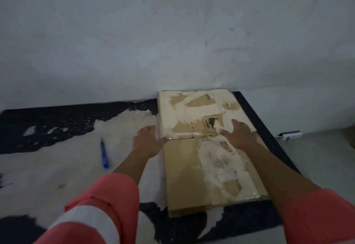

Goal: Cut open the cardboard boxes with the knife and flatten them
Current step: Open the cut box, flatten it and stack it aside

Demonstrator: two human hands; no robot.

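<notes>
1. White wall [172, 32] fills the far side, and down on the floor we've got a black-and-white patterned rug [57, 166] spread wide.
2. Lying flat on the rug's right side is the cardboard box [184, 176], its far end tight against the wall. It is brown board streaked with pale torn tape.
3. The far half of the box sits a little thicker than the near half, with a seam running left to right between the two hands.
4. Left hand [148, 140] is at the box's left edge, right on that seam. The fingers reach straight toward the wall alongside the edge and the thumb hooks over onto the top of the board. I cannot tell whether any fingertip tucks beneath.
5. Right hand [237, 134] is planted palm-down on the box, fingers spread and straight, thumb splayed left, holding nothing, simply pressing on the board.
6. Just left of that thumb sits a red-bordered label [211, 125].
7. Over on the left, the blue knife [104, 153] lies on the pale part of the rug, well apart from both hands, pointing near to far.
8. Both forearms come out of coral-pink sleeves [107, 201]; the left one carries a white band.
9. Far right, a white power strip [291, 135] rests on the grey floor [317, 166] beside the rug.
</notes>
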